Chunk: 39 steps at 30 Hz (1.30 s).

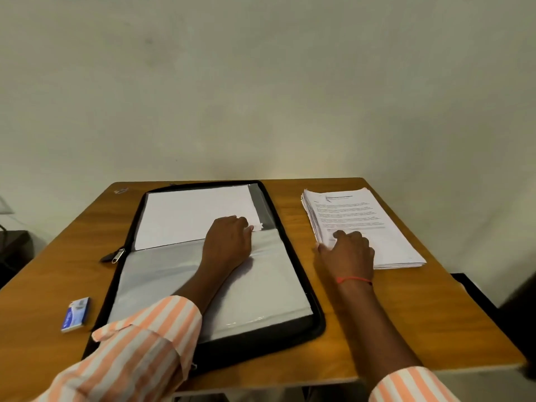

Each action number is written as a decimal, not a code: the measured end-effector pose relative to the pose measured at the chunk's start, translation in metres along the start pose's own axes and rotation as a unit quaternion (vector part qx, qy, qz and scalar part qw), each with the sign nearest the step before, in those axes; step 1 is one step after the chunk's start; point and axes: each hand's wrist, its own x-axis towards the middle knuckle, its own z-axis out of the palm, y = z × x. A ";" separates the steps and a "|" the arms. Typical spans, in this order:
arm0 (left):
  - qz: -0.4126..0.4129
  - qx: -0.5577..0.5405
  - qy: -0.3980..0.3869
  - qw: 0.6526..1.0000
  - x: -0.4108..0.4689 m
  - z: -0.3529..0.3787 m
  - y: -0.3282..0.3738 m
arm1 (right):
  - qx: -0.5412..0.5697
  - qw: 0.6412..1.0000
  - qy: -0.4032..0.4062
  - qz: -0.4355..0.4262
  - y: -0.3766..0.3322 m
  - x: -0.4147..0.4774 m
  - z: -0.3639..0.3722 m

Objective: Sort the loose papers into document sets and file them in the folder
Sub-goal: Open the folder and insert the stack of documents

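1. A wooden table (pixel 362 329) stands against a plain wall (pixel 261 82).
2. A small blue and white box (pixel 76 314) lies near the table's near left edge, apart from the folder.
3. Dark furniture (pixel 14 245) shows past the table's left side, and another dark shape (pixel 516 314) past its right.
4. Both forearms reach in from below in striped sleeves. The left one lies across the near half of the folder and hides part of it.
5. The black zip folder (pixel 261 348) lies open in the middle of the table, its zip pull (pixel 116 255) hanging out on the left.
6. A white sheet (pixel 191 216) fills its far half, and a clear sleeve (pixel 261 291) covers the near half.
7. The left hand (pixel 229 242) rests palm down where the halves meet, fingers bent at the sheet's near edge. Whether it pinches anything I cannot tell.
8. The stack (pixel 362 216) of printed papers lies right of the folder, apart from it.
9. The right hand (pixel 351 253), with a red thread (pixel 353 280) on its wrist, grips the stack's near left corner, thumb on the edge and fingers bent on top.
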 end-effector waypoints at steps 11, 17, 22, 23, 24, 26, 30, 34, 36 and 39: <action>0.026 0.047 0.011 0.999 -0.006 -0.011 0.006 | 0.066 0.998 -0.015 -0.015 0.024 -0.025 -0.008; -0.014 -0.141 -0.016 0.990 -0.014 -0.016 0.070 | 0.063 0.997 -0.016 -0.041 0.015 -0.059 -0.006; -0.200 -0.334 -0.155 0.908 0.007 0.003 0.138 | 0.040 0.998 0.009 -0.040 0.027 -0.064 -0.021; -0.214 -0.355 -0.167 0.895 0.014 0.004 0.147 | 0.019 0.999 0.022 -0.036 0.032 -0.064 -0.023; -0.223 -0.383 -0.181 0.878 0.021 0.008 0.154 | 0.005 0.999 0.030 -0.029 0.037 -0.064 -0.022; -0.251 -0.438 -0.215 0.836 0.031 0.020 0.165 | -0.002 0.999 0.041 -0.021 0.044 -0.067 -0.015; -0.280 -0.435 -0.202 0.832 0.038 0.039 0.174 | 0.029 0.997 0.070 -0.003 0.049 -0.073 -0.003; -0.264 -0.409 -0.173 0.856 0.040 0.050 0.179 | 0.041 0.997 0.068 0.001 0.049 -0.071 -0.002; -0.282 -0.418 -0.178 0.845 0.042 0.057 0.178 | 0.032 0.998 0.056 -0.007 0.049 -0.071 -0.001; -0.277 -0.408 -0.178 0.852 0.048 0.061 0.174 | 0.015 0.999 0.043 -0.024 0.048 -0.073 0.001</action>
